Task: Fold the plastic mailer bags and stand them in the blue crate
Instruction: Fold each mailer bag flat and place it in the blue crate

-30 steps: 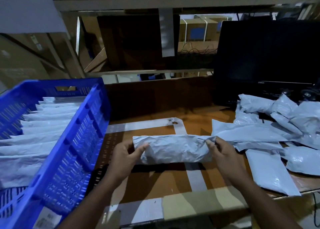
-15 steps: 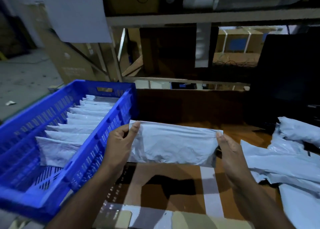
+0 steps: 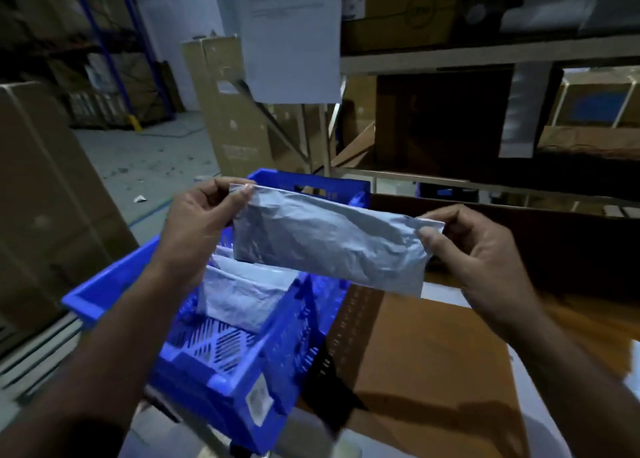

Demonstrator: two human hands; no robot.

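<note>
Both hands, left hand (image 3: 204,215) and right hand (image 3: 481,246), are pinching the folded bag (image 3: 329,246) taut by its ends, hovering it upright above the crate (image 3: 221,381) at seven o'clock so it can slot in standing.

Just one head-worn camera here, wide-angle, looking forward and down from the person's own viewpoint. It sits close over the slatted blue plastic crate (image 3: 277,347) and brown cardboard-covered counter (image 3: 426,364), with warehouse shelving behind.

Dim, bluish light is cast over the scene, the shelves (image 3: 450,118) are left in deep shadow, and edges are bent and smeared by motion blur.
</note>
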